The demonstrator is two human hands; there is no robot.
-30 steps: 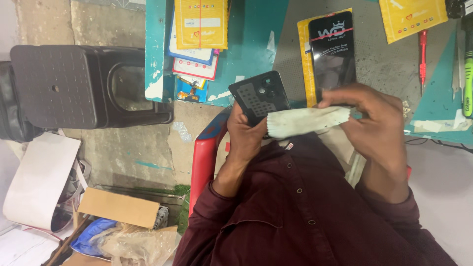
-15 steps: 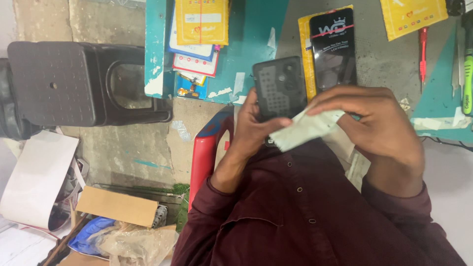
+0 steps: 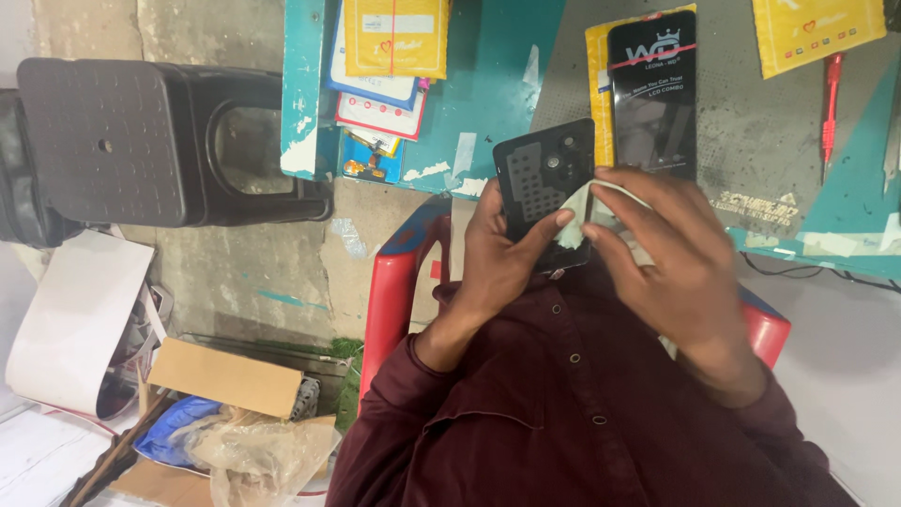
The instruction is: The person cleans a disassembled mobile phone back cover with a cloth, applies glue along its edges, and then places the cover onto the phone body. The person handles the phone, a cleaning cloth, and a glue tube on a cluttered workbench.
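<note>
Two bare hands at work, both in dark maroon shirt sleeves (image 3: 582, 413).

Left hand (image 3: 502, 258): fingers closed around a black rectangular phone back panel with camera holes (image 3: 544, 178), thumb laid across its lower edge; the panel stands upright against the palm, just above the shirt.

Right hand (image 3: 671, 258): fingers bunched together on a pale crumpled cloth (image 3: 574, 225), pressing it onto the lower right corner of the panel. Most of the cloth is hidden under the fingers.

Below both hands: red plastic chair (image 3: 394, 291), showing on either side of the body.

Just beyond the right hand: black flat packet on a yellow card backing (image 3: 652, 94), lying on the worn teal and grey table (image 3: 488, 84).

Further right of the right hand: red-handled screwdriver (image 3: 830, 103) and yellow packet (image 3: 812, 28), both on the table.

Beyond the left hand: yellow envelope over a stack of coloured cards (image 3: 394, 38), at the table edge.

Far left of the left hand: black plastic stool lying on its side (image 3: 141, 141) on the concrete floor (image 3: 235, 272); white sheet roll (image 3: 80, 319), brown cardboard box (image 3: 225, 376) and clear plastic bag (image 3: 253, 455).
</note>
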